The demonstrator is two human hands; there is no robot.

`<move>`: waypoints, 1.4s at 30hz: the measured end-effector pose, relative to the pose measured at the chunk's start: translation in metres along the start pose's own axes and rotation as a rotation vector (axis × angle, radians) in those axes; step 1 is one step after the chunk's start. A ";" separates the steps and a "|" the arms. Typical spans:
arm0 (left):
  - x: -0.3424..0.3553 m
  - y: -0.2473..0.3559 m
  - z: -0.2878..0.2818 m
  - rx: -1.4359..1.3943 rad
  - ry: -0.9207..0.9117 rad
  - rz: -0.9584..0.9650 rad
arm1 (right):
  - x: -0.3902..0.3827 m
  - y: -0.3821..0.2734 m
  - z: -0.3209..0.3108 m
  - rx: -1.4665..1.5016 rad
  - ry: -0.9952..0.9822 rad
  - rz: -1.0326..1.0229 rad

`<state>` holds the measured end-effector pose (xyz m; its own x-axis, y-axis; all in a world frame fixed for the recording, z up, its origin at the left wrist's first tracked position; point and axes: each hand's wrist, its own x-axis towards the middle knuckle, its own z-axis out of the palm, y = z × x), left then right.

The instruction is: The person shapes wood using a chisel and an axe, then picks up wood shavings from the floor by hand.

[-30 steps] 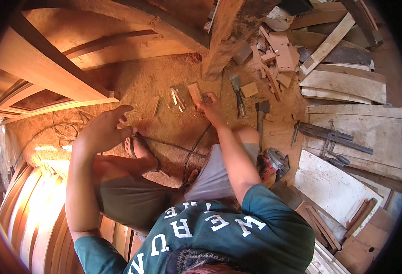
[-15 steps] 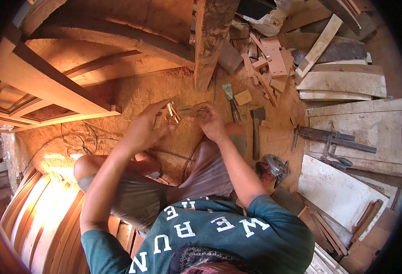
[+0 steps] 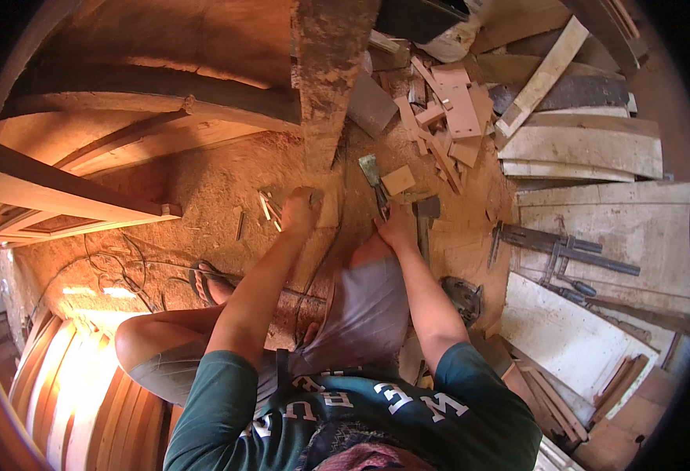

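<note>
My left hand (image 3: 302, 212) is closed low over the dusty floor, beside a pale wood piece (image 3: 327, 208). Whatever sits in its fingers is too small to make out. Just left of it lie thin wood strips (image 3: 269, 208). My right hand (image 3: 396, 228) has its fingers closed at the dark handle (image 3: 381, 201) of a broad chisel, whose pale worn blade (image 3: 369, 168) points away from me. Right of that hand, a dark hammer-like head (image 3: 426, 207) on a long handle lies on the floor, partly hidden by my forearm.
A wooden post (image 3: 333, 86) stands ahead, with curved timber frames (image 3: 164, 86) to the left. Wood offcuts (image 3: 455, 110) are heaped at the far right. A circular saw (image 3: 462, 300) and a clamp (image 3: 557, 255) lie right. Cables (image 3: 117, 271) trail on the left.
My left hand has gone from open to closed and dropped toward the floor. My right hand has moved right to the chisel handle. The view has shifted slightly right.
</note>
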<state>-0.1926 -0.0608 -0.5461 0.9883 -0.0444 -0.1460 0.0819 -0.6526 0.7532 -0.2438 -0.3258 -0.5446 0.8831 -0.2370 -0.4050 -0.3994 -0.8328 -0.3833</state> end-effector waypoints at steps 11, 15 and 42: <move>0.000 -0.001 -0.015 0.088 -0.088 -0.126 | 0.022 0.012 0.004 -0.142 -0.015 0.073; 0.010 -0.011 -0.007 -0.038 -0.115 -0.145 | 0.009 0.018 -0.016 0.064 0.145 -0.053; -0.026 0.089 -0.081 -0.047 -0.247 0.359 | -0.028 -0.088 -0.072 1.044 -0.267 0.078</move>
<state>-0.2003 -0.0567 -0.4232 0.8950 -0.4459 -0.0144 -0.2499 -0.5278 0.8118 -0.2155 -0.2821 -0.4394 0.8146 -0.0493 -0.5779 -0.5761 0.0475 -0.8160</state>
